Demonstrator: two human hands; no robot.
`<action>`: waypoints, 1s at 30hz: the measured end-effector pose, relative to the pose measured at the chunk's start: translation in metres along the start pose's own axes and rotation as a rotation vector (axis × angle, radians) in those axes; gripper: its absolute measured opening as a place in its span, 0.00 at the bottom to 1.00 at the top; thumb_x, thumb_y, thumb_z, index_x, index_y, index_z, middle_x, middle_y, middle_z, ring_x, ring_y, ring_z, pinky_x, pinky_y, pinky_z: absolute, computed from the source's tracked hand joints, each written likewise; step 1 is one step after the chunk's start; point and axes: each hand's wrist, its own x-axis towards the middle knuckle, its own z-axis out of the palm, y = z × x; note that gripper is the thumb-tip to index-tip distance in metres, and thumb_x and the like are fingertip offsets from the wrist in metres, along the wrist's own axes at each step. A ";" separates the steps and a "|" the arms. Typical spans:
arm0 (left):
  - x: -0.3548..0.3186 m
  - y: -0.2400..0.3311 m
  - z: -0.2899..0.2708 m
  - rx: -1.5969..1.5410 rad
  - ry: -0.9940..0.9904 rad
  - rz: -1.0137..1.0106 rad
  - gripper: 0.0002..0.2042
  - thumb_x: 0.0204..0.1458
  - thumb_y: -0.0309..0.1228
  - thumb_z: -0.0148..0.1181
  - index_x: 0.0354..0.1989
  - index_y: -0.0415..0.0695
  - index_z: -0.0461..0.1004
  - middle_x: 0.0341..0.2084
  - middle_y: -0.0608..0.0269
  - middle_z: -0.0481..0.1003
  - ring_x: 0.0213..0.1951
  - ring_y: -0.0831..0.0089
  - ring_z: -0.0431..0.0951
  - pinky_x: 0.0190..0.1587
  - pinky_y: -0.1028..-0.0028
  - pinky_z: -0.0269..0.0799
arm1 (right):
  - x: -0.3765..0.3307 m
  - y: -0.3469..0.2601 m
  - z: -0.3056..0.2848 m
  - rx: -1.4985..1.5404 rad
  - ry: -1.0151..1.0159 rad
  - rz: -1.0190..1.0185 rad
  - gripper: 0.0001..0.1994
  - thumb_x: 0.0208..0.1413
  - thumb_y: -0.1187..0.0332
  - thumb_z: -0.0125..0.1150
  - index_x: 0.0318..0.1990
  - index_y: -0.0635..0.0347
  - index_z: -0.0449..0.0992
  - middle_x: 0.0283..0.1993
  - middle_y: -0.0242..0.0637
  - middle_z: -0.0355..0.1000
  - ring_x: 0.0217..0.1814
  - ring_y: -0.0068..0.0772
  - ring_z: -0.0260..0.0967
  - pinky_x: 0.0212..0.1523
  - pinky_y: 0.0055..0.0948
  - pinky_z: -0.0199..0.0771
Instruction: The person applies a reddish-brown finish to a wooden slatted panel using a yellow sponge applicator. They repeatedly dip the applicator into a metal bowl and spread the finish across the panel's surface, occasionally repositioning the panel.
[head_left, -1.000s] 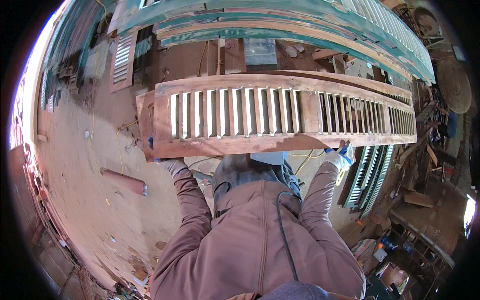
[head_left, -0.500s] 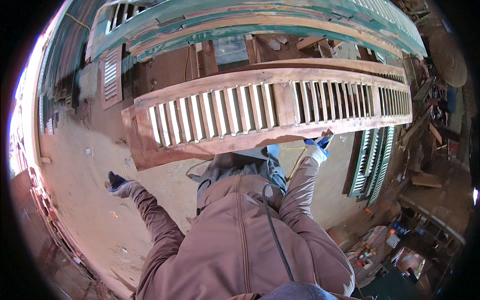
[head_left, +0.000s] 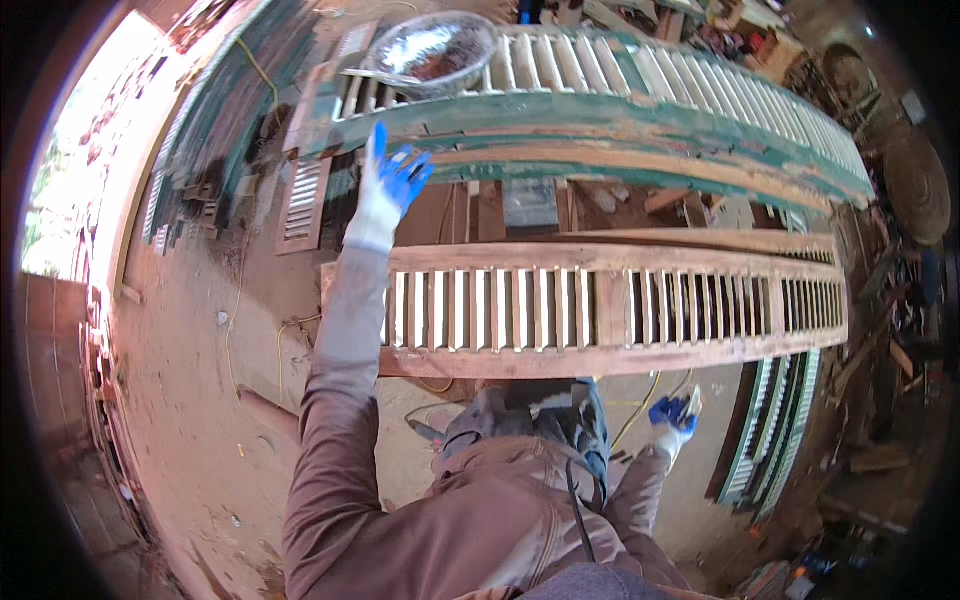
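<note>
My left hand [head_left: 388,198], in a white and blue glove, reaches forward with fingers spread. Its fingertips lie over or near the edge of a green louvred shutter [head_left: 560,106]; contact cannot be told. Just beyond them a round basin [head_left: 486,50] with dark reddish contents rests on the shutter, and a thin pale stick [head_left: 378,76] lies at its rim. Across in front of me lies a bare wooden louvred shutter [head_left: 610,310], partly behind my left forearm. My gloved right hand [head_left: 674,420] is curled nearer to me, apart from that shutter, around a small pale piece I cannot identify.
More green shutters [head_left: 770,430] lean low at the right. Stacked green slats [head_left: 215,130] stand at the far left. Yellow cord [head_left: 236,340] trails over the floor. Scrap wood [head_left: 880,458] clutters the right side, and a second bare frame [head_left: 700,236] lies behind the near shutter.
My left hand has swung from low at the left up and forward to the green shutter. The right hand has come away from the bare shutter's near edge. The view has shifted, revealing the basin.
</note>
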 end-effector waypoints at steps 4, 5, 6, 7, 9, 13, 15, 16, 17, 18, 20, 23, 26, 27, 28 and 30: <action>0.062 0.040 0.066 0.354 0.235 0.124 0.41 0.48 0.71 0.56 0.63 0.56 0.63 0.55 0.57 0.65 0.43 0.66 0.73 0.45 0.63 0.75 | -0.001 -0.046 0.003 0.519 0.069 0.115 0.22 0.60 0.59 0.58 0.61 0.50 0.73 0.52 0.29 0.79 0.44 0.23 0.78 0.36 0.20 0.78; 0.085 0.043 0.070 0.370 0.206 0.099 0.37 0.48 0.71 0.55 0.53 0.51 0.68 0.47 0.59 0.68 0.38 0.66 0.75 0.40 0.63 0.77 | 0.008 -0.056 0.002 0.483 0.195 0.109 0.22 0.60 0.57 0.61 0.61 0.52 0.73 0.52 0.28 0.79 0.38 0.21 0.77 0.33 0.18 0.77; 0.094 0.047 0.063 0.311 0.135 -0.006 0.32 0.50 0.68 0.56 0.49 0.51 0.69 0.39 0.57 0.71 0.39 0.63 0.75 0.38 0.60 0.78 | -0.008 -0.088 0.055 0.355 0.074 0.058 0.20 0.60 0.57 0.62 0.57 0.53 0.74 0.46 0.29 0.81 0.31 0.20 0.75 0.27 0.17 0.75; 0.097 0.044 0.053 0.323 0.199 -0.057 0.31 0.53 0.66 0.54 0.50 0.51 0.70 0.40 0.56 0.73 0.40 0.61 0.76 0.39 0.58 0.79 | -0.011 -0.105 0.077 0.260 0.043 0.021 0.17 0.62 0.61 0.63 0.56 0.51 0.74 0.40 0.26 0.78 0.27 0.15 0.69 0.27 0.15 0.74; 0.114 0.033 0.065 0.219 0.209 -0.067 0.27 0.59 0.60 0.50 0.53 0.50 0.71 0.44 0.54 0.76 0.43 0.58 0.79 0.42 0.53 0.80 | -0.001 -0.141 0.087 0.240 0.016 0.114 0.16 0.62 0.61 0.63 0.55 0.50 0.75 0.39 0.26 0.78 0.27 0.14 0.67 0.24 0.14 0.71; 0.100 0.027 0.059 0.117 0.161 0.045 0.22 0.65 0.50 0.46 0.58 0.47 0.68 0.50 0.51 0.76 0.47 0.53 0.80 0.46 0.47 0.81 | 0.024 -0.186 0.150 -0.004 0.083 0.135 0.09 0.63 0.59 0.62 0.43 0.53 0.78 0.27 0.24 0.72 0.22 0.16 0.66 0.22 0.17 0.64; 0.057 0.003 0.061 0.112 0.078 0.191 0.20 0.65 0.44 0.50 0.60 0.46 0.67 0.49 0.55 0.77 0.47 0.55 0.80 0.44 0.48 0.82 | 0.042 -0.210 0.166 -0.065 -0.168 0.175 0.11 0.62 0.63 0.63 0.46 0.58 0.79 0.31 0.29 0.74 0.26 0.16 0.67 0.25 0.19 0.65; 0.032 -0.006 0.058 0.127 0.063 0.276 0.20 0.65 0.42 0.52 0.60 0.46 0.67 0.48 0.56 0.77 0.47 0.55 0.80 0.44 0.47 0.82 | 0.050 -0.213 0.186 -0.082 -0.217 0.173 0.11 0.63 0.64 0.62 0.47 0.60 0.79 0.33 0.31 0.75 0.28 0.17 0.68 0.26 0.19 0.66; 0.007 -0.017 0.049 0.074 0.104 0.257 0.18 0.63 0.40 0.55 0.57 0.44 0.69 0.46 0.57 0.78 0.46 0.58 0.80 0.44 0.50 0.82 | 0.054 -0.220 0.205 -0.183 -0.343 0.117 0.11 0.63 0.65 0.61 0.47 0.62 0.80 0.35 0.33 0.76 0.30 0.20 0.70 0.28 0.21 0.70; -0.024 -0.029 0.056 0.028 0.058 0.209 0.16 0.62 0.38 0.57 0.53 0.43 0.72 0.45 0.57 0.78 0.44 0.61 0.81 0.45 0.55 0.81 | 0.057 -0.229 0.224 -0.279 -0.455 0.045 0.12 0.63 0.67 0.61 0.48 0.65 0.80 0.38 0.34 0.77 0.33 0.22 0.73 0.31 0.23 0.73; -0.076 -0.053 0.033 -0.217 -0.130 0.130 0.12 0.60 0.37 0.57 0.48 0.45 0.75 0.38 0.62 0.79 0.42 0.66 0.81 0.44 0.63 0.81 | 0.077 -0.204 0.241 -0.600 -0.786 -0.596 0.11 0.63 0.73 0.58 0.49 0.68 0.80 0.42 0.37 0.78 0.39 0.27 0.76 0.38 0.28 0.78; -0.179 -0.096 0.050 -0.192 -0.162 0.221 0.14 0.59 0.31 0.57 0.51 0.40 0.73 0.45 0.60 0.77 0.47 0.68 0.78 0.54 0.67 0.75 | 0.038 -0.221 0.326 -0.663 -0.968 -0.446 0.12 0.64 0.75 0.55 0.51 0.69 0.79 0.42 0.35 0.77 0.37 0.22 0.73 0.34 0.26 0.73; -0.234 -0.159 0.006 0.155 -0.216 0.302 0.18 0.59 0.30 0.57 0.56 0.39 0.69 0.52 0.60 0.73 0.53 0.72 0.74 0.58 0.70 0.70 | -0.019 -0.216 0.385 -0.826 -1.027 -0.099 0.11 0.59 0.75 0.62 0.48 0.69 0.80 0.46 0.41 0.78 0.45 0.30 0.75 0.46 0.30 0.75; -0.249 -0.177 0.002 0.345 -0.107 0.313 0.17 0.59 0.31 0.57 0.55 0.38 0.70 0.50 0.60 0.73 0.53 0.73 0.73 0.57 0.71 0.70 | -0.038 -0.207 0.399 -0.931 -1.036 -0.159 0.12 0.58 0.71 0.64 0.47 0.69 0.79 0.44 0.42 0.78 0.44 0.32 0.75 0.46 0.33 0.74; -0.261 -0.183 -0.006 0.455 -0.096 0.382 0.19 0.58 0.31 0.58 0.56 0.37 0.69 0.50 0.60 0.73 0.53 0.73 0.73 0.57 0.70 0.70 | -0.056 -0.195 0.409 -1.026 -1.051 -0.219 0.14 0.56 0.68 0.67 0.47 0.68 0.79 0.42 0.42 0.78 0.43 0.35 0.75 0.45 0.35 0.74; -0.276 -0.185 -0.007 0.572 -0.007 0.453 0.23 0.55 0.28 0.60 0.59 0.35 0.67 0.53 0.55 0.71 0.54 0.66 0.71 0.59 0.67 0.67 | -0.072 -0.151 0.400 -1.061 -1.118 -0.898 0.19 0.54 0.63 0.69 0.49 0.65 0.76 0.37 0.45 0.76 0.40 0.45 0.75 0.41 0.38 0.75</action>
